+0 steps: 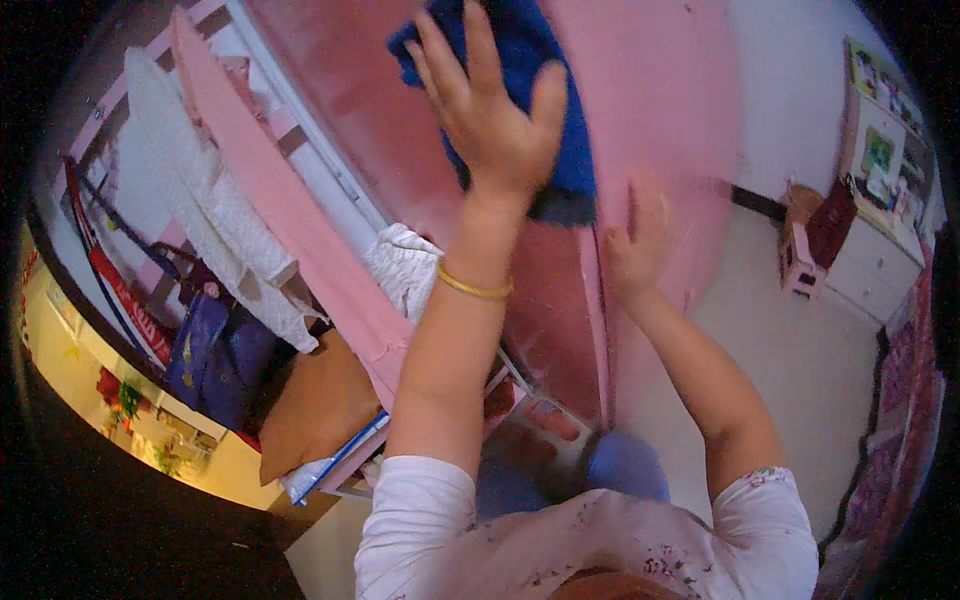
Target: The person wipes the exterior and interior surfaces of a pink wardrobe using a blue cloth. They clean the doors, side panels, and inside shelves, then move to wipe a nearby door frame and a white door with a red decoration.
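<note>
My left hand [491, 124], with a yellow bangle on its forearm, has its fingers spread over a dark blue cloth [574, 157]. The cloth lies against a reddish-pink surface [547, 292]; whether the palm presses on it cannot be told. To the right, my right hand [641, 240] is blurred, its thumb apart from its fingers. It is in front of or against a pink panel [667, 75], just right of the panel's long edge, and no object shows in it.
At left, white garments [180, 172] and a long pink cloth [300, 225] hang by a pink frame, near a purple-blue bag [199, 360] and a brown item [322, 405]. A crumpled white cloth [405, 262] is beside my left forearm. At right stand a pink stool [799, 262] and white drawers [870, 270].
</note>
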`<state>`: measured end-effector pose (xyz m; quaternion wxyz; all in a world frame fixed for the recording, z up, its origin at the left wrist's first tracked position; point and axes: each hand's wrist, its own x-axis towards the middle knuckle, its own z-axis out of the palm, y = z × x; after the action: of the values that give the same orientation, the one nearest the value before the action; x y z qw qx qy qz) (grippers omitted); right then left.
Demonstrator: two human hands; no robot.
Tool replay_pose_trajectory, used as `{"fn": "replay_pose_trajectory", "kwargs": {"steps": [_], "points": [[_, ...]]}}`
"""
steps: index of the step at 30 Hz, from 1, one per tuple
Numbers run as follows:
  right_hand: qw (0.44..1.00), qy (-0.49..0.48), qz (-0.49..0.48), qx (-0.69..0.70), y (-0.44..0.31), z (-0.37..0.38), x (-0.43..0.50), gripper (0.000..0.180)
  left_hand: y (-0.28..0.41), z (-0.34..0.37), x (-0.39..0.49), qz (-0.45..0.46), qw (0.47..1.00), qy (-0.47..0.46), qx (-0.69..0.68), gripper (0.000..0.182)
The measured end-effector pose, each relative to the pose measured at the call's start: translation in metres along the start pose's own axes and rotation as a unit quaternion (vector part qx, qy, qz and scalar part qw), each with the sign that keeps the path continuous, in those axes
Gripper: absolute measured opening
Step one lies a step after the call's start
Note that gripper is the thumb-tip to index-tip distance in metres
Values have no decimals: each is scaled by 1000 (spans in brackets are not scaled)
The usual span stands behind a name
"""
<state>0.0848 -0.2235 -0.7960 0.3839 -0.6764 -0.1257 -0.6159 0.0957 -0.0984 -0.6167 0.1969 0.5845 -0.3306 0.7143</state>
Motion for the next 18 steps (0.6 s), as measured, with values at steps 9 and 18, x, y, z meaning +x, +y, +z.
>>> {"fn": "replay_pose_trajectory", "kwargs": {"steps": [9, 18], "points": [[994, -3, 30, 109, -7, -6, 2, 43, 34, -17, -12, 73, 995, -62, 24, 35], [957, -97, 166, 219, 1, -55, -31, 29, 9, 2, 97, 138, 977, -40, 158, 40]]}}
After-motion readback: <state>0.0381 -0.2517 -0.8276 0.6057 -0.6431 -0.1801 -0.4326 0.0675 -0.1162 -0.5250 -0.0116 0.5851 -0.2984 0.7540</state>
